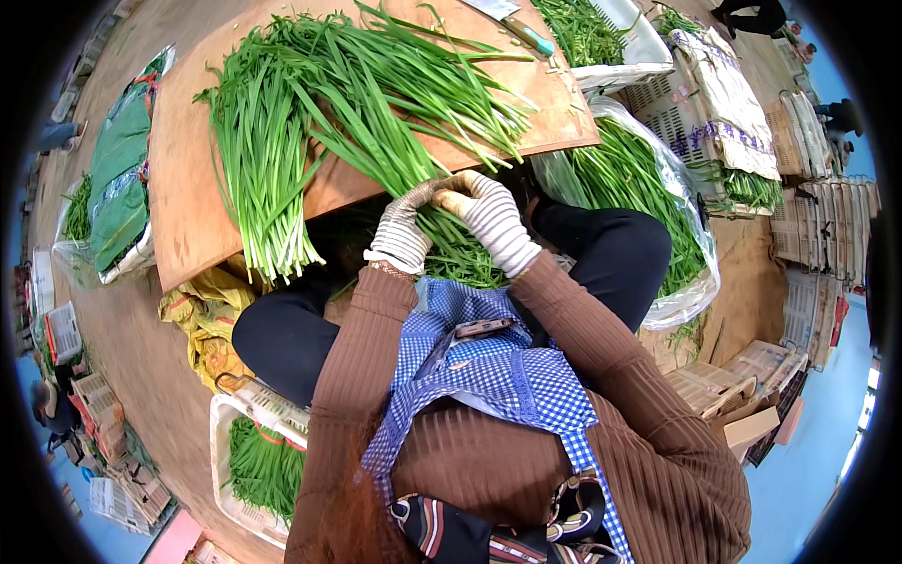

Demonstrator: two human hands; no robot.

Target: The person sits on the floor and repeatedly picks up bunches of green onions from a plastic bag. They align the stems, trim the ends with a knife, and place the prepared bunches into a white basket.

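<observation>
My left hand (403, 229), in a striped, soiled glove, is closed around a bunch of garlic chives (384, 144) at the near edge of a wooden board (345, 194). My right hand (493, 222), gloved alike, meets it from the other side, fingers curled at the same bunch; what lies between its fingertips is hidden. Leaves come out below both hands over a heap of loose greens (461, 261) between my knees. More chives (271, 155) lie spread over the board, several pale stem ends hanging past its left near edge. At the board's far right lies a knife (528, 35) with a green-tipped handle.
Right of the board are a plastic-lined container of chives (634, 190) and a white crate (627, 70). A crate with banded chives (264, 465) stands at lower left, near a yellow woven sack (208, 317). A phone (483, 327) rests in my checked apron's pocket. Stacked crates (810, 225) stand farther right.
</observation>
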